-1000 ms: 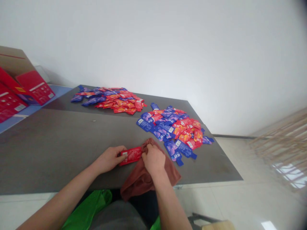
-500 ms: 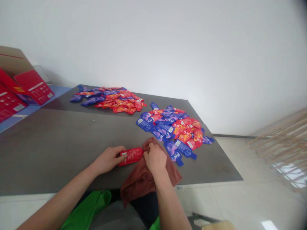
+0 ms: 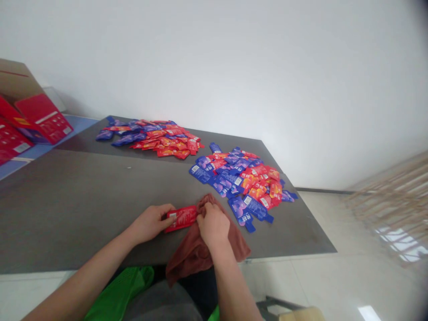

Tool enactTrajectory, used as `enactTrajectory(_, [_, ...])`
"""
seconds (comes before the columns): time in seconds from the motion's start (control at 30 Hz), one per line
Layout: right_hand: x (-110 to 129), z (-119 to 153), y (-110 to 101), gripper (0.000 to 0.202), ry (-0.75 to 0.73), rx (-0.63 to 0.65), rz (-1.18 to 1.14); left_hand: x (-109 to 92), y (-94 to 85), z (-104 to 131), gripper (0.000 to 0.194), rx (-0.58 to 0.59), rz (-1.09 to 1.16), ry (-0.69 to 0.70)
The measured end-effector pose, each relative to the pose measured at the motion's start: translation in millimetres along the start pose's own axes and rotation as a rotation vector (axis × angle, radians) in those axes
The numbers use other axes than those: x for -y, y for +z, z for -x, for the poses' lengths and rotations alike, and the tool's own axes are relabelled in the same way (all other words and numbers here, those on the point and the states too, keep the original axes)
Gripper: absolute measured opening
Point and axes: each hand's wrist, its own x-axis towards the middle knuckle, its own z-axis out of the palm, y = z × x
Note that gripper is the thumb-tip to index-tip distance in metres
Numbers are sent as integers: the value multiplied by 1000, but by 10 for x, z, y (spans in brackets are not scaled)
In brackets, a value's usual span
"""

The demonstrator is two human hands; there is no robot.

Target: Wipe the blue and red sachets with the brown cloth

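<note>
Near the front edge of the table, my left hand [image 3: 153,223] pinches the left end of a red pouch [image 3: 183,217] between thumb and fingers. The pouch lies almost level, with a small white label near my thumb. My right hand [image 3: 214,224] is closed on a brown cloth [image 3: 190,255], bunched against the pouch's right end, which it covers. The rest of the cloth drapes over the table edge towards my lap. Just beyond my right hand is a pile of flat blue and red pouches [image 3: 234,171].
A second heap of blue and red pouches [image 3: 157,137] lies at the back of the grey table [image 3: 83,191]. Red cardboard boxes [image 3: 43,118] stand at the far left on a blue surface. A white wall rises behind; a stool [image 3: 302,314] shows at bottom right.
My right hand and the cloth have shifted slightly left, over more of the pouch's right end. My left hand keeps its hold. The view has moved a little.
</note>
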Motion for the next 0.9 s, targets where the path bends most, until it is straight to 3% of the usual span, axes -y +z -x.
enactTrajectory(0.13, [-255,-39,-127,15,56,-5,53,-22,-8,18,26,-1,-4,-26])
enactTrajectory(0.33, [-207,287,-73,15,-74,24,0,0,-38,12,24,10,15,-15])
enactTrajectory(0.53, [-208,337,-43,24,-45,25,-56,149,-200,-171,36,267,307,-137])
enactTrajectory(0.63, [-226,340,-24,19,-35,6,-94,253,-393,-317,38,347,279,-167])
enactTrajectory(0.73, [-240,352,11,18,-14,-13,-124,296,-711,-477,35,330,143,-118])
enactTrajectory(0.9, [-246,350,65,16,3,-41,-156,64,-1218,-747,30,278,-78,-9])
